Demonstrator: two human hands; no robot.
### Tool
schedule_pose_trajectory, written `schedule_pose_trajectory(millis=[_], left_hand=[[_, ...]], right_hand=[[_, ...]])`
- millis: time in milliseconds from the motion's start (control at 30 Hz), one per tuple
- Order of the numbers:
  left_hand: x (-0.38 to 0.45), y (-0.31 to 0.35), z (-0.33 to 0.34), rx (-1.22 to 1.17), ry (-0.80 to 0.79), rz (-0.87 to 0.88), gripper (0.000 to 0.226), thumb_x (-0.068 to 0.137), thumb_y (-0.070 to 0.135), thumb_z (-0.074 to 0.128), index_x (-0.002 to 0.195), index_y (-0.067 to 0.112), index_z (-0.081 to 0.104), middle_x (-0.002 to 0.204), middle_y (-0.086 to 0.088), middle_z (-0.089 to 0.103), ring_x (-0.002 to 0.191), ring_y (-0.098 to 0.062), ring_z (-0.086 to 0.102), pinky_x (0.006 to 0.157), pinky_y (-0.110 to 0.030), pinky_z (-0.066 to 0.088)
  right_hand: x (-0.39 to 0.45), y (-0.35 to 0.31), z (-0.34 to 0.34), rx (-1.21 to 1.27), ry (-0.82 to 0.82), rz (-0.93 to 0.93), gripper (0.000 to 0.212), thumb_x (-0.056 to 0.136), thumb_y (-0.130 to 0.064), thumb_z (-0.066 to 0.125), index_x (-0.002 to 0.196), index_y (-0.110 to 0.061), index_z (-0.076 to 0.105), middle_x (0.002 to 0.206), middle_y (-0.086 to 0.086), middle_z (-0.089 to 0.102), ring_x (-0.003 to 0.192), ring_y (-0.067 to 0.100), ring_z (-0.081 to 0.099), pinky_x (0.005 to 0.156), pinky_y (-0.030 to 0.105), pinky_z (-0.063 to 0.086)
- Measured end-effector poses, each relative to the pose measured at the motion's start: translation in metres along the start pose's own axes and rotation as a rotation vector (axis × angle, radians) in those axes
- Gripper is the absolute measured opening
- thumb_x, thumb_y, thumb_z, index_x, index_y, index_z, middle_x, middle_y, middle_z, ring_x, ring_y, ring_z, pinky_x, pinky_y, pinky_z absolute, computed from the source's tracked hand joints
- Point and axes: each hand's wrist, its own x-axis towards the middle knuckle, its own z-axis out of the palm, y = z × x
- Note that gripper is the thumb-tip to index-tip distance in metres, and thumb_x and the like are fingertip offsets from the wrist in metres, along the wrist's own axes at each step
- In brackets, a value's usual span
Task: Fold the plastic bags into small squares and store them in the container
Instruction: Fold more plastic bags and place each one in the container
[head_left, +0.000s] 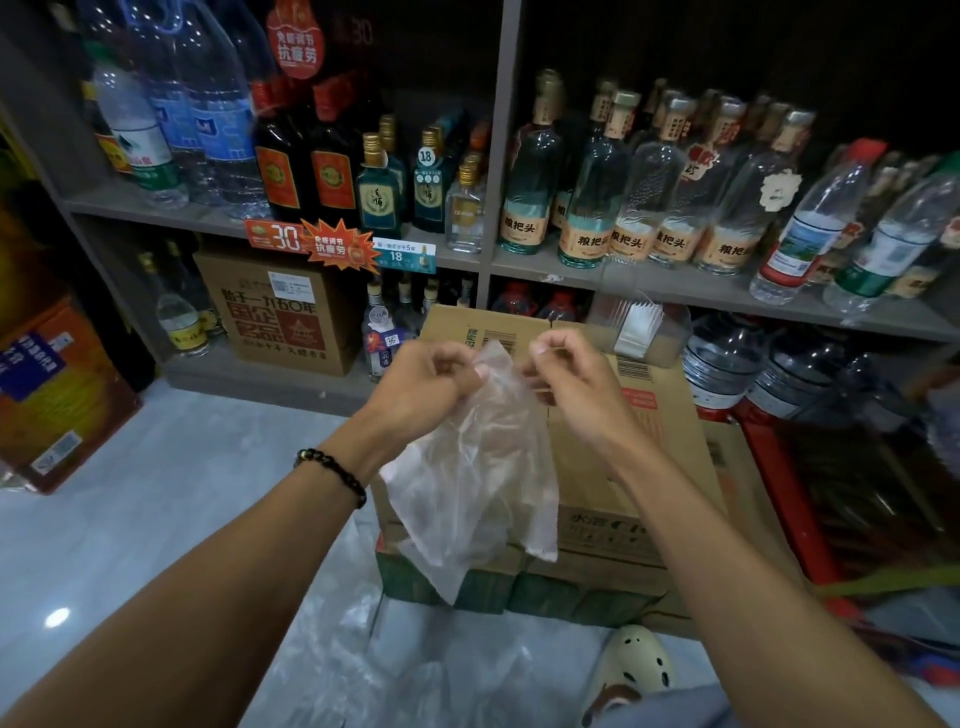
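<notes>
Left hand & right hand each pinch top edge of clear plastic bag, hanging over cardboard box; container w/ folded bags behind; best to pull edges taut & align corners before folding.

one head-worn view — looking forward and down, close over the hands, facing the shelves.

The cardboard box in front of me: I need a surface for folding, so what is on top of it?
On the cardboard box, at its far end, sits a clear container holding folded plastic. The held plastic bag hangs in front, hiding part of the box top.
</notes>
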Motion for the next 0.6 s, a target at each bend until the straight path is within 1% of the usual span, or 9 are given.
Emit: schedule_pose_trajectory(millis=[67,133,233,300,367,433,500,567,600], left_hand=[[0.004,-0.002,0.001,-0.079,0.025,-0.023,0.022,0.095,0.011,0.061,0.073,0.008,0.062,0.057,0.002,0.054,0.051,-0.007,0.047,0.055,-0.018,0.042],[0.01,-0.004,0.0,-0.156,0.059,-0.052,0.025,0.096,0.012,0.059,0.072,0.011,0.056,0.057,0.003,0.049,0.052,-0.009,0.043,0.056,-0.02,0.04],[0.017,-0.004,-0.004,-0.32,0.07,-0.106,0.024,0.094,0.012,0.061,0.07,0.015,0.057,0.065,-0.002,0.051,0.061,-0.016,0.044,0.061,-0.024,0.039],[0.022,-0.003,-0.007,-0.443,0.066,-0.129,0.022,0.092,0.011,0.061,0.071,0.016,0.061,0.074,-0.006,0.057,0.071,-0.02,0.05,0.072,-0.031,0.042],[0.024,0.002,-0.011,-0.493,0.078,-0.131,0.027,0.096,0.004,0.054,0.071,0.013,0.057,0.069,-0.001,0.059,0.066,-0.012,0.055,0.072,-0.025,0.046],[0.026,0.004,-0.016,-0.499,0.111,-0.121,0.026,0.097,0.002,0.051,0.072,0.011,0.053,0.066,-0.001,0.057,0.061,-0.01,0.055,0.067,-0.023,0.048],[0.027,0.002,-0.022,-0.497,0.161,-0.138,0.025,0.095,0.002,0.051,0.072,0.011,0.052,0.065,-0.003,0.058,0.058,-0.012,0.057,0.06,-0.026,0.053],[0.028,-0.001,-0.027,-0.509,0.195,-0.163,0.026,0.095,0.002,0.05,0.071,0.012,0.051,0.066,-0.004,0.059,0.057,-0.014,0.059,0.056,-0.027,0.054],[0.029,-0.003,-0.028,-0.52,0.2,-0.17,0.027,0.095,0.002,0.05,0.07,0.013,0.051,0.066,-0.004,0.059,0.056,-0.014,0.06,0.054,-0.026,0.053]], right_hand=[[-0.007,0.016,-0.013,-0.004,-0.033,0.041,0.02,0.095,-0.041,0.056,0.099,-0.022,0.059,0.109,-0.006,0.066,0.102,0.01,0.063,0.085,0.03,0.049],[-0.012,0.028,-0.022,-0.044,-0.12,0.07,0.028,0.079,-0.05,0.069,0.094,-0.028,0.061,0.112,-0.008,0.064,0.107,0.011,0.061,0.091,0.036,0.047],[-0.007,0.04,-0.027,-0.141,-0.209,0.151,0.027,0.073,-0.035,0.084,0.091,-0.031,0.063,0.113,-0.009,0.065,0.108,0.012,0.06,0.094,0.041,0.048],[-0.004,0.047,-0.026,-0.191,-0.239,0.209,0.025,0.077,-0.018,0.082,0.093,-0.028,0.066,0.105,-0.003,0.066,0.1,0.014,0.063,0.089,0.04,0.054],[-0.002,0.053,-0.025,-0.284,-0.24,0.216,0.022,0.083,-0.006,0.074,0.09,-0.026,0.068,0.095,-0.001,0.068,0.09,0.014,0.064,0.087,0.04,0.057],[0.002,0.055,-0.026,-0.355,-0.224,0.218,0.022,0.091,-0.007,0.065,0.083,-0.027,0.07,0.092,-0.003,0.07,0.081,0.009,0.063,0.077,0.032,0.055],[0.008,0.051,-0.028,-0.339,-0.165,0.234,0.029,0.098,-0.013,0.057,0.08,-0.03,0.073,0.103,-0.007,0.071,0.076,0.005,0.06,0.069,0.026,0.048],[0.013,0.05,-0.031,-0.272,-0.109,0.212,0.022,0.097,-0.021,0.058,0.085,-0.032,0.072,0.113,-0.01,0.067,0.093,0.007,0.061,0.082,0.032,0.048],[0.013,0.047,-0.031,-0.225,-0.128,0.2,0.008,0.094,-0.028,0.064,0.09,-0.032,0.069,0.114,-0.011,0.065,0.103,0.009,0.06,0.09,0.034,0.047]])
